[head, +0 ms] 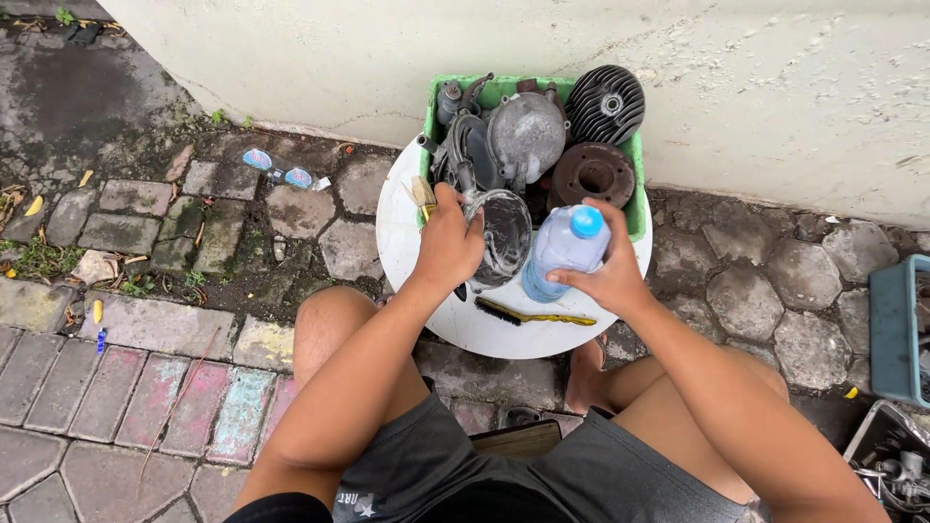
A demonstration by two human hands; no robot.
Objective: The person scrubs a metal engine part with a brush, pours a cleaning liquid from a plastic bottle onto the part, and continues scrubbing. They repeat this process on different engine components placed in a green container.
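My left hand (449, 242) grips a paintbrush (423, 194) against a dark, soapy metal engine cover (506, 235). My right hand (605, 276) holds a clear plastic bottle (564, 250) with a blue cap, tilted toward that cover. Both are over a round white board (397, 228). A yellow-handled wire brush (533, 315) lies on the board near its front edge, between my hands.
A green crate (635, 208) full of engine parts, among them a finned cylinder head (605, 103), a round hub (593, 173) and a grey casing (526, 133), stands against the white wall. A teal bin (896, 329) and loose metal parts (896, 470) lie at right. Mossy paving stones surround my knees.
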